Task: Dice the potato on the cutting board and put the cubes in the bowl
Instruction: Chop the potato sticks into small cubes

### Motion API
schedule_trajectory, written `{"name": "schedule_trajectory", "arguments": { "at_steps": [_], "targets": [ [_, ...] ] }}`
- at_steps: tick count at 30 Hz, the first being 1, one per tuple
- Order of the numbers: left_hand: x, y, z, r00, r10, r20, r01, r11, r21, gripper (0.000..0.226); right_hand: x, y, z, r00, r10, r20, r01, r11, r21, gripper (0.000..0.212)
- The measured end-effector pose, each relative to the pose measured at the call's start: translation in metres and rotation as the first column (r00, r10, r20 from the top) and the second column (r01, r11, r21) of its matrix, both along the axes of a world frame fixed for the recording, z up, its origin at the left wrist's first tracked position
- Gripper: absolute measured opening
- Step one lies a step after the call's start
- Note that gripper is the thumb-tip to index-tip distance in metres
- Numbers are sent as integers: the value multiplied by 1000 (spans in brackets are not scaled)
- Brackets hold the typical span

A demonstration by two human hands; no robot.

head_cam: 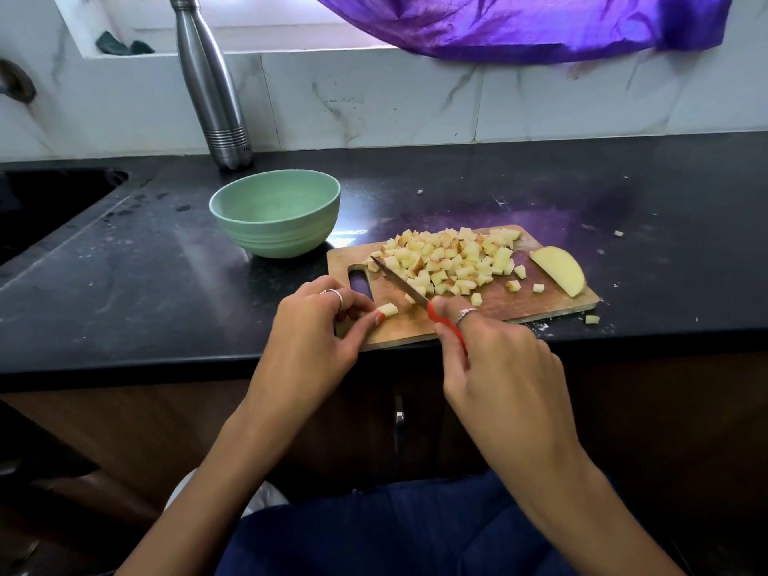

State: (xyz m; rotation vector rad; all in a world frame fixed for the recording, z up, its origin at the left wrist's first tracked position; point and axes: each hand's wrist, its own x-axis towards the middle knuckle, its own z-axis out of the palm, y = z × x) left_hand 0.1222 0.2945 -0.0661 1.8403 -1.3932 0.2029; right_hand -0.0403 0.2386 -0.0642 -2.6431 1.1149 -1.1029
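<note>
Potato cubes [451, 259] heaped mid cutting board [498, 303], which sits on dark surface [145, 284]; green bowl [275, 212] just beside board's far-left corner, looks empty. One uncut wedge [559, 270] at board's right end. Right hand [494, 359] clamped on red-handled knife [405, 286], tip among cubes. Left hand [316, 326] pinches small piece [388, 309] at near edge. Advice: keep fingertips tucked back, slice straight down, match existing cube size.

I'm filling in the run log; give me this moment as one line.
stage: dicing | left hand: pinches potato piece | right hand: grips knife | bowl: empty
</note>
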Motion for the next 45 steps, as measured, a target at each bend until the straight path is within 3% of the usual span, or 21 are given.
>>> {"name": "schedule_trajectory", "arguments": {
  "at_steps": [3, 10, 17, 24, 28, 37, 45],
  "targets": [
    [-3, -5, 1, 1000, 1, -1, -1, 1000, 5, 11, -6, 2, 2, 998, 43, 52, -43, 999, 12, 24],
    [-3, -8, -2, 1000, -4, -10, 4, 1000, 2, 9, -12, 17, -5, 998, 40, -41, -38, 998, 43, 34],
    [-3, -7, 2, 1000, -20, -18, 20, 1000, 21, 9, -10, 10, -2, 993, 15, -118, -21, 998, -52, 39],
    [-1, 6, 1, 1000, 12, 8, -13, 999, 30, 12, -14, 8, 2, 999, 48, 22, -48, 999, -10, 29],
    [0, 5, 1, 1000, 23, 3, -23, 1000, 16, 8, -15, 17, 2, 998, 69, -3, -69, 997, 26, 27],
    [1, 2, 0, 1000, 23, 10, -23, 1000, 5, 6, -11, 22, 0, 990, 16, -138, -19, 1000, -19, 51],
    [-5, -6, 1, 1000, 1, -5, -1, 1000, 5, 9, -17, 14, 4, 1000, 2, 1, -2, 1000, 25, 26]
  ]
}}
